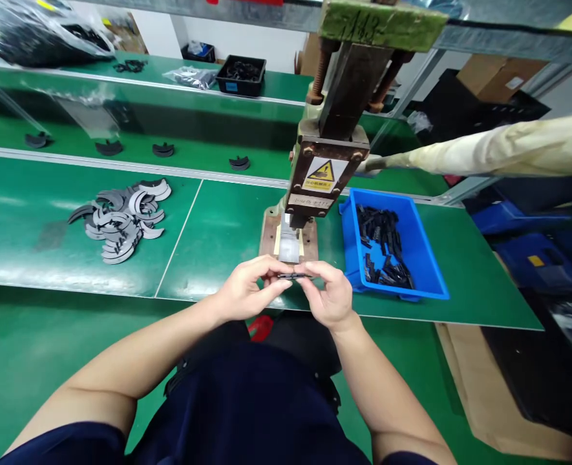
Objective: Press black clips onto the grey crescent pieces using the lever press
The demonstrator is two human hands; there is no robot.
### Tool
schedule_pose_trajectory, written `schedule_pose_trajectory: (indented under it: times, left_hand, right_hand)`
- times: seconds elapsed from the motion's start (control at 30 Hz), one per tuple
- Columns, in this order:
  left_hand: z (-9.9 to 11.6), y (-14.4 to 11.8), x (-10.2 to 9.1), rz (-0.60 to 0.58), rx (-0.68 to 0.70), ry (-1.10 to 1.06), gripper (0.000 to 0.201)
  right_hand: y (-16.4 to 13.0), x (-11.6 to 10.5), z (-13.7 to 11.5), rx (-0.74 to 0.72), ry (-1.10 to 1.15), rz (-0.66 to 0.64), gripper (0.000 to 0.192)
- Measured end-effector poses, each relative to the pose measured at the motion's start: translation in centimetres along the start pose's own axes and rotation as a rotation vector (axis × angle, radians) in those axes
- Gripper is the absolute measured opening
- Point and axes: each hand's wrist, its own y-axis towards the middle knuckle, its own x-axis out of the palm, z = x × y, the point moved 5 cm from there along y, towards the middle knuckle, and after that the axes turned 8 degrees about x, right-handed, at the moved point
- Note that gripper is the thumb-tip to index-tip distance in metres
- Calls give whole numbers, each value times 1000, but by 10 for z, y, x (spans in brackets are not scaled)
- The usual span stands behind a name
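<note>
My left hand (pixel 248 289) and my right hand (pixel 331 294) meet at the front edge of the green table, both pinching one small flat black part (pixel 294 276) held level between the fingertips. Just beyond them stands a hand press (pixel 327 158) with a yellow warning label; its metal fixture (pixel 289 244) sits on the base plate right behind the part. A blue bin (pixel 428 258) of several small black pieces (pixel 382 248) is to the right of my right hand. A pile of grey crescent-shaped parts (pixel 121 216) lies on the table to the left.
The press's wrapped lever handle (pixel 508 150) reaches out to the right. A conveyor belt behind carries single dark crescent parts (pixel 163 149). A black tray (pixel 241 75) and plastic bags (pixel 48 32) rest on the far shelf. Cardboard (pixel 489 394) lies on the floor at right.
</note>
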Motion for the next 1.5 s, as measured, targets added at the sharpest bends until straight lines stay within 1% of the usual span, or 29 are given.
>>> schedule_pose_trajectory:
  times: [0.1, 0.2, 0.27, 0.3, 0.33, 0.37, 0.4, 0.43, 0.47, 0.5, 0.53, 0.57, 0.63, 0.7, 0.77, 0.83, 0.87, 0.97, 1.03, 1.1, 1.13, 1.23, 1.3, 1.37, 1.5]
  left_hand:
    - [-1, -2, 2, -4, 36, 16, 23]
    - [-2, -4, 0, -2, 113, 57, 24]
    - [-8, -2, -3, -8, 157, 95, 19]
    - [-13, 0, -7, -7, 156, 121, 15]
    - [-22, 4, -11, -1, 136, 155, 12]
    - [-32, 9, -16, 15, 101, 197, 10]
    - [-43, 15, -22, 39, 57, 245, 10]
    - [-55, 21, -28, 58, 14, 296, 13]
    - [-67, 28, -33, 61, -18, 346, 16]
    - [-77, 35, -36, 46, -36, 390, 18]
    - [-86, 41, -37, 15, -42, 429, 20]
    - [-94, 46, -36, -28, -40, 463, 21]
    - [-105, 54, -31, -127, -25, 521, 24]
    - [-110, 58, -25, -210, -8, 567, 27]
    - [-110, 60, -19, -273, 17, 599, 28]
    - [-109, 62, -16, -312, 40, 622, 29]
    - [-109, 63, -16, -329, 48, 631, 29]
    - [-107, 67, -16, -348, 58, 637, 28]
    - [-105, 68, -16, -350, 66, 621, 28]
    - [-103, 68, -16, -347, 75, 598, 28]
    - [-103, 68, -16, -344, 79, 588, 28]
    - [-103, 67, -16, -332, 81, 555, 29]
    - [-104, 68, -17, -331, 70, 523, 28]
    - [-104, 70, -18, -343, 60, 490, 26]
    - [-110, 75, -22, -378, 51, 411, 25]
  right_hand:
    - [-2, 1, 0, -10, -13, -1, 57]
    - [-5, 4, 1, -4, -37, -4, 56]
    - [-3, 3, 3, 11, -60, -18, 54]
    - [0, 1, 4, 24, -74, -31, 54]
    - [6, -4, 5, 44, -91, -33, 54]
    - [14, -13, 5, 69, -108, -9, 53]
    - [26, -26, 4, 94, -116, 58, 51]
    - [39, -42, 0, 107, -118, 152, 50]
    - [54, -62, -7, 106, -97, 287, 48]
    - [68, -82, -19, 62, -47, 426, 51]
    - [83, -97, -35, -25, 3, 494, 54]
    - [98, -109, -53, -111, 53, 509, 54]
    - [122, -124, -89, -231, 136, 482, 52]
    - [141, -124, -117, -188, 91, 407, 51]
    - [150, -122, -133, -121, 77, 424, 43]
    - [153, -119, -139, -75, 113, 464, 32]
    - [153, -118, -139, -64, 136, 477, 31]
    - [145, -112, -133, -74, 158, 460, 38]
    - [130, -109, -126, -119, 164, 474, 43]
    - [107, -103, -115, -151, 143, 468, 47]
    - [94, -99, -108, -151, 112, 465, 46]
    - [58, -84, -84, -123, -12, 390, 32]
    - [40, -77, -70, -124, -53, 381, 26]
    - [30, -74, -60, -132, -56, 410, 23]
    - [25, -73, -51, -137, -16, 450, 25]
